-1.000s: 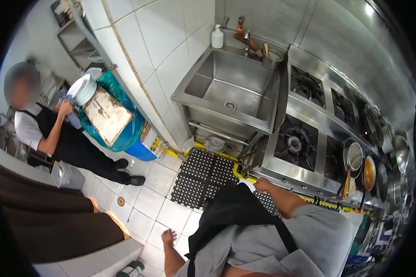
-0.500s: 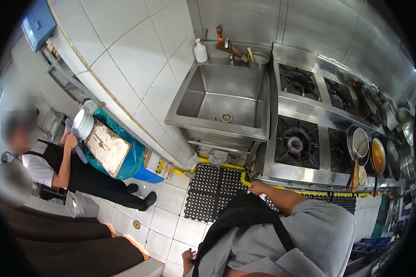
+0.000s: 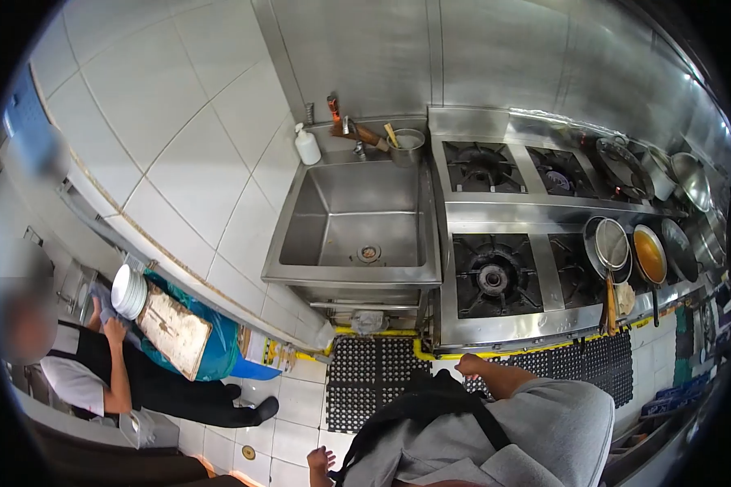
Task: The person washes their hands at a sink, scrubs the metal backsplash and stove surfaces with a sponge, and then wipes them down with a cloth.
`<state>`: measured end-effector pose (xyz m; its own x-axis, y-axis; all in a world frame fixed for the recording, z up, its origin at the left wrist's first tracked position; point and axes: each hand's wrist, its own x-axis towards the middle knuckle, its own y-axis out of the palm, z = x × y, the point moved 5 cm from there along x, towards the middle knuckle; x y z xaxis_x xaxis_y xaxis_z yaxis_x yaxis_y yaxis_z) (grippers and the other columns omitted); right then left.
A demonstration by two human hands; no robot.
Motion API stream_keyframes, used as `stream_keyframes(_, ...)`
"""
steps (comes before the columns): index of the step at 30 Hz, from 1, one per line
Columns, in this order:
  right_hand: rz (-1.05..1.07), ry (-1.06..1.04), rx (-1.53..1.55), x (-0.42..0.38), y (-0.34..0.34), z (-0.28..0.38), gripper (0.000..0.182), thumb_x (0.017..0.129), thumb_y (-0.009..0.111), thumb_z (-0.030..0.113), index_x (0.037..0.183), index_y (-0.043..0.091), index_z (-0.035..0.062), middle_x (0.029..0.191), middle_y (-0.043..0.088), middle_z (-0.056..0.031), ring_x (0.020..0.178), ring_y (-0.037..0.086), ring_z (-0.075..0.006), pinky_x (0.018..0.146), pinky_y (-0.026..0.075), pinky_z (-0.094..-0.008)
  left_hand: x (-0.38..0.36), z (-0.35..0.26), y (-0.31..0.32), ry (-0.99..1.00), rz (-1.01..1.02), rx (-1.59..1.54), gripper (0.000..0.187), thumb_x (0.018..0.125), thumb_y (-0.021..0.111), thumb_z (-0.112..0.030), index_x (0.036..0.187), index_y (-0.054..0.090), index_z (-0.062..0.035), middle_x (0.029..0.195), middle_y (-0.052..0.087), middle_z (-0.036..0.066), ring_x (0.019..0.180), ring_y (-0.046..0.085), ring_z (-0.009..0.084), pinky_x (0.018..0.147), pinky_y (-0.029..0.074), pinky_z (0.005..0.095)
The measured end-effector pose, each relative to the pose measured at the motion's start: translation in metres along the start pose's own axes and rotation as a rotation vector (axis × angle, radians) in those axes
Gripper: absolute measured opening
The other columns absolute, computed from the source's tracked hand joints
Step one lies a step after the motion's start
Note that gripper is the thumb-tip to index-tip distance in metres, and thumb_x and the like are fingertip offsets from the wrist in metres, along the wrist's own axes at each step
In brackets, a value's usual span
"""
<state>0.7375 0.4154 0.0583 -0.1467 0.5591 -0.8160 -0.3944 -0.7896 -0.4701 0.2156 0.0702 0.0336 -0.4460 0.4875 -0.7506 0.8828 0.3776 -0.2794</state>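
My right hand [image 3: 467,367] is in front of the stove, just above the front edge of my black apron [image 3: 418,406]. Its fingers are loosely bent and I see nothing in them. Low in the view, my left hand [image 3: 321,460] hangs over the white floor tiles beside my body, fingers slightly apart and holding nothing visible. Ahead is a steel sink [image 3: 272,252] with a drain in its base. To its right stands a gas stove [image 3: 495,329], its near left burner [image 3: 493,278] bare. Neither hand touches the sink or stove.
A strainer [image 3: 612,243], an orange-coated pan [image 3: 649,253] and several other pans crowd the stove's right side. A soap bottle [image 3: 307,146] and a steel pot [image 3: 407,150] flank the tap. At left, a person [image 3: 97,357] stands by stacked plates [image 3: 130,292]. A black mat [image 3: 365,381] covers floor.
My view has shifted, so the sink and stove sit lower and further left in it. My hands remain empty near my body. The person at left still handles a cloth beside the plates.
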Motion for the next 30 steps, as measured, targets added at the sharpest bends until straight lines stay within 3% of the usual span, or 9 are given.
stream_keyframes(3,0.022,0.025,0.005,0.002,0.007,-0.008,0.046,0.087,0.048,0.036,0.069,0.067,-0.0016,0.063,0.066,-0.014,0.048,0.064,-0.0235,0.051,0.057,-0.0358,0.001,0.022,0.008,-0.268,0.026,-0.161,0.036,0.094,0.049,-0.021,0.122,0.046,0.002,0.098,0.065,0.02,0.072,0.067,0.0336,0.055,0.053,0.0458)
stream_keyframes(10,0.102,0.014,0.091,0.005,0.011,0.016,0.05,0.089,0.05,0.041,0.077,0.067,-0.0037,0.068,0.066,-0.0144,0.052,0.065,-0.0232,0.046,0.056,-0.0373,-0.005,0.033,0.001,-0.268,-0.044,-0.275,0.037,0.092,0.049,-0.019,0.121,0.047,0.0029,0.096,0.066,0.021,0.07,0.066,0.0321,0.054,0.053,0.0423)
stream_keyframes(13,0.14,-0.017,-0.034,0.01,0.011,0.051,0.051,0.089,0.053,0.045,0.081,0.067,-0.0034,0.077,0.066,-0.0143,0.058,0.065,-0.0244,0.05,0.057,-0.0384,-0.029,0.0,-0.001,0.573,0.131,0.35,0.037,0.091,0.05,-0.019,0.121,0.048,0.0027,0.093,0.066,0.019,0.07,0.066,0.0301,0.054,0.053,0.0407)
stream_keyframes(23,0.259,-0.674,-0.417,0.011,0.04,0.196,0.046,0.092,0.052,0.043,0.097,0.068,0.0001,0.083,0.067,-0.0168,0.064,0.067,-0.031,0.055,0.057,-0.041,-0.073,0.098,-0.004,-0.273,-0.232,-0.506,0.034,0.092,0.054,-0.025,0.118,0.052,-0.002,0.089,0.066,0.015,0.067,0.066,0.0269,0.052,0.051,0.0396)
stream_keyframes(25,0.372,-0.425,-0.347,0.037,0.045,0.211,0.045,0.092,0.051,0.047,0.095,0.066,0.0039,0.074,0.065,-0.0149,0.057,0.066,-0.0285,0.05,0.056,-0.0416,-0.088,0.128,-0.003,-0.372,-0.244,-0.597,0.033,0.093,0.054,-0.026,0.117,0.053,-0.0032,0.088,0.066,0.014,0.066,0.066,0.0269,0.052,0.051,0.0403)
stream_keyframes(26,0.37,-0.413,-0.292,0.025,0.031,0.234,0.046,0.093,0.05,0.047,0.097,0.065,0.0041,0.069,0.063,-0.0142,0.054,0.064,-0.0267,0.047,0.056,-0.0409,-0.095,0.14,-0.003,-0.39,-0.23,-0.583,0.033,0.093,0.054,-0.027,0.116,0.053,-0.0038,0.088,0.066,0.014,0.066,0.065,0.0269,0.052,0.051,0.0407)
stream_keyframes(27,0.445,-0.512,-0.259,-0.007,0.004,0.271,0.04,0.093,0.052,0.043,0.102,0.064,0.0062,0.076,0.064,-0.0134,0.057,0.063,-0.0237,0.049,0.056,-0.0373,-0.092,0.128,-0.004,0.099,-0.019,0.212,0.032,0.093,0.055,-0.028,0.115,0.055,-0.0052,0.086,0.066,0.013,0.066,0.065,0.0265,0.051,0.051,0.0414)
stream_keyframes(28,0.451,-0.527,-0.121,0.006,-0.008,0.285,0.035,0.092,0.054,0.036,0.112,0.061,0.0092,0.091,0.063,-0.0112,0.067,0.063,-0.0208,0.051,0.056,-0.0358,-0.105,0.118,-0.004,0.624,-0.24,0.99,0.031,0.093,0.056,-0.028,0.114,0.056,-0.0066,0.085,0.066,0.013,0.065,0.065,0.0261,0.051,0.051,0.0422)
stream_keyframes(30,0.508,-0.52,0.02,-0.008,-0.067,0.335,0.034,0.092,0.057,0.03,0.118,0.056,0.0084,0.102,0.062,-0.0074,0.077,0.063,-0.0171,0.059,0.056,-0.0333,-0.097,0.142,-0.008,0.136,-0.146,0.302,0.031,0.093,0.056,-0.028,0.114,0.056,-0.0067,0.084,0.066,0.013,0.065,0.065,0.026,0.051,0.051,0.0421)
